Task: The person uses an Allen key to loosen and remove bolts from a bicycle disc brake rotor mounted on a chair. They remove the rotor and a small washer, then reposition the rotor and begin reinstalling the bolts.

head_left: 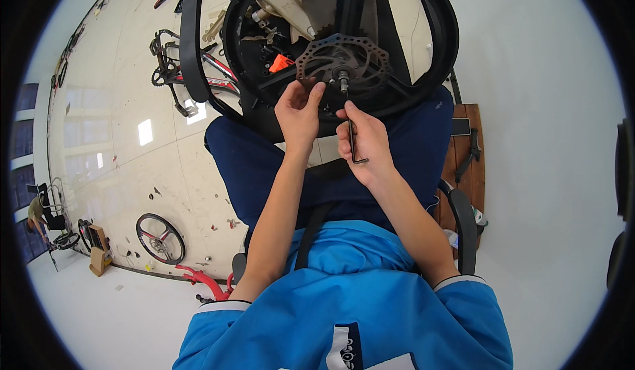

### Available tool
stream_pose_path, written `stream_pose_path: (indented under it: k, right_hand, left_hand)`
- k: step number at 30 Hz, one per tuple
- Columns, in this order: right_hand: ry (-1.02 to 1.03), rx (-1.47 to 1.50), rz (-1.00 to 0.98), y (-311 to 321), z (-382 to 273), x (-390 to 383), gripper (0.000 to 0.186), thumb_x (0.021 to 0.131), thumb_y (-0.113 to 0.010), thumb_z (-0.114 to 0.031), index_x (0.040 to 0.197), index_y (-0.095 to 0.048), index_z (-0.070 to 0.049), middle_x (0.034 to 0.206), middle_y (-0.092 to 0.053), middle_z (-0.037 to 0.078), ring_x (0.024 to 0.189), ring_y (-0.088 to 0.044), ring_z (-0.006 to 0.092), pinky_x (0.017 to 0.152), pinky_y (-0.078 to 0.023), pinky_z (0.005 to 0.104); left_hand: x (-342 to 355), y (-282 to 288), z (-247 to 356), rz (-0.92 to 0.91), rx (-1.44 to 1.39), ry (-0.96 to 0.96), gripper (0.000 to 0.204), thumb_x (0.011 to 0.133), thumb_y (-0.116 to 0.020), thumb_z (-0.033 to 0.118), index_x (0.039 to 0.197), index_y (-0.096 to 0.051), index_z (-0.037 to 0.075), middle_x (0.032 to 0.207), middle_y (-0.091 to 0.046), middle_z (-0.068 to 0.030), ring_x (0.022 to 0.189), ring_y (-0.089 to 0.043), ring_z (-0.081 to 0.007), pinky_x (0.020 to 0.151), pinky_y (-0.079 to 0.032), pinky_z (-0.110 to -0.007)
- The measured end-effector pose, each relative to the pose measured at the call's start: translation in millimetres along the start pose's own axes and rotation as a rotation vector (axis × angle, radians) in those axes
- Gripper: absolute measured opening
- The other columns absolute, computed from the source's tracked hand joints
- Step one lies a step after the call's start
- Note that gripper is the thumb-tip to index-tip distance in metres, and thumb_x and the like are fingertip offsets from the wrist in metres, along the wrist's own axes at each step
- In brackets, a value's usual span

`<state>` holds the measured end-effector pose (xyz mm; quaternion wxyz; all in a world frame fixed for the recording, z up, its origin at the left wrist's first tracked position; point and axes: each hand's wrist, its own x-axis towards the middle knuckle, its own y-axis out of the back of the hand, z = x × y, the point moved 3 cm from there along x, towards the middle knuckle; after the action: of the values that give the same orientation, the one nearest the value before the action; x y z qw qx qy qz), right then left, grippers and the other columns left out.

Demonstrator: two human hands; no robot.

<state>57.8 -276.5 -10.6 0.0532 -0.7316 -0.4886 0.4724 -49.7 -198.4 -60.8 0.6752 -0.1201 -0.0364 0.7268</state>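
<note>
A black bicycle wheel (451, 46) lies across my knees with its hub facing up. A steel brake disc (378, 58) with a ring of holes sits round the hub, and the threaded axle (343, 78) sticks out of the middle. My left hand (299, 117) is closed at the disc's near left edge, thumb and fingers on it; whether a small part is also between them is hidden. Just below the axle, my right hand (368, 144) grips a black L-shaped hex key (352, 138). The key's long arm points up at the hub, its bent end toward me.
Beyond the wheel lie an orange piece (281, 64) and metal parts. A red-and-black bike frame (215, 79) is on the tiled floor to the left, with another wheel (161, 239) and a red frame (202, 281) lower down. A wooden bench (461, 162) stands at my right.
</note>
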Motion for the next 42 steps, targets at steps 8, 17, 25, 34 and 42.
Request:
stream_pose_path:
  k: [8, 17, 25, 34, 42]
  right_hand:
    - [0.049, -0.007, -0.037, 1, 2, 5, 0.028, 0.103, -0.055, -0.028, 0.095, -0.058, -0.002, 0.064, -0.061, 0.007, 0.045, -0.054, 0.0128, 0.04, -0.04, 0.0247]
    - [0.049, -0.009, -0.026, 1, 1, 4, 0.027, 0.101, -0.058, -0.028, 0.094, -0.059, -0.002, 0.062, -0.058, 0.004, 0.041, -0.05, 0.0116, 0.038, -0.037, 0.0235]
    - [0.055, -0.019, -0.031, 0, 1, 4, 0.028, 0.102, -0.057, -0.029, 0.094, -0.059, -0.002, 0.062, -0.058, 0.005, 0.042, -0.051, 0.0119, 0.038, -0.038, 0.0238]
    - [0.063, -0.106, -0.052, 0, -2, 9, 0.029, 0.103, -0.051, -0.028, 0.095, -0.062, -0.002, 0.067, -0.061, 0.003, 0.048, -0.055, 0.0111, 0.043, -0.042, 0.0241]
    - [0.029, -0.071, -0.107, -3, -5, 7, 0.03, 0.105, -0.049, -0.029, 0.102, -0.06, -0.002, 0.065, -0.058, 0.004, 0.047, -0.051, 0.0122, 0.042, -0.042, 0.0266]
  left_hand:
    - [-3, 2, -4, 0.038, 0.027, 0.021, 0.018, 0.089, -0.075, 0.009, 0.1, -0.067, -0.003, 0.09, -0.07, -0.0043, 0.08, -0.062, -0.0073, 0.073, -0.049, -0.021]
    - [-11, -9, -9, 0.116, -0.152, 0.07, 0.022, 0.09, -0.075, 0.013, 0.102, -0.066, -0.003, 0.092, -0.069, -0.0069, 0.081, -0.064, -0.0112, 0.068, -0.059, -0.028]
    - [-11, -9, -7, 0.12, -0.139, 0.061, 0.023, 0.09, -0.074, 0.013, 0.103, -0.066, -0.004, 0.093, -0.069, -0.0079, 0.082, -0.065, -0.0121, 0.068, -0.06, -0.028]
    - [-9, -8, -7, 0.122, -0.131, 0.073, 0.023, 0.089, -0.075, 0.012, 0.104, -0.066, -0.005, 0.093, -0.07, -0.008, 0.082, -0.065, -0.012, 0.069, -0.059, -0.028]
    - [-13, -10, -8, 0.164, -0.111, 0.056, 0.025, 0.089, -0.075, 0.012, 0.107, -0.066, -0.005, 0.095, -0.069, -0.008, 0.079, -0.065, -0.011, 0.07, -0.059, -0.027]
